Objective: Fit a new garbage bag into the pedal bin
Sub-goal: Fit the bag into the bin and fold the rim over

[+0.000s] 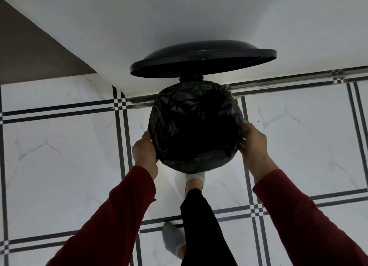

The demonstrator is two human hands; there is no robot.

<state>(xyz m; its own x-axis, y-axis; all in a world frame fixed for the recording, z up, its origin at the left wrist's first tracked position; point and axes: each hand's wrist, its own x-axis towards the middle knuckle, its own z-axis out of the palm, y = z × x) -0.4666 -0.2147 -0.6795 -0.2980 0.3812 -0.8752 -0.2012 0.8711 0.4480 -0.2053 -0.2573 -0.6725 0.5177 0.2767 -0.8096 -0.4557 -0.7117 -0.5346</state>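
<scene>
A black garbage bag (196,126) lines the mouth of the round pedal bin and is folded down over its rim all around. The bin's dark lid (203,58) stands raised behind it, against the white wall. My left hand (144,151) grips the folded bag edge on the bin's left side. My right hand (253,141) grips the bag edge on the right side. One socked foot (195,179) sits at the bin's front base, where the pedal is hidden under it. The bin's body is hidden by the bag.
The floor is white marble-look tile (69,156) with dark double grid lines. A white wall (179,16) runs right behind the bin, with a brown surface (29,50) at the far left. My other socked foot (172,239) stands further back.
</scene>
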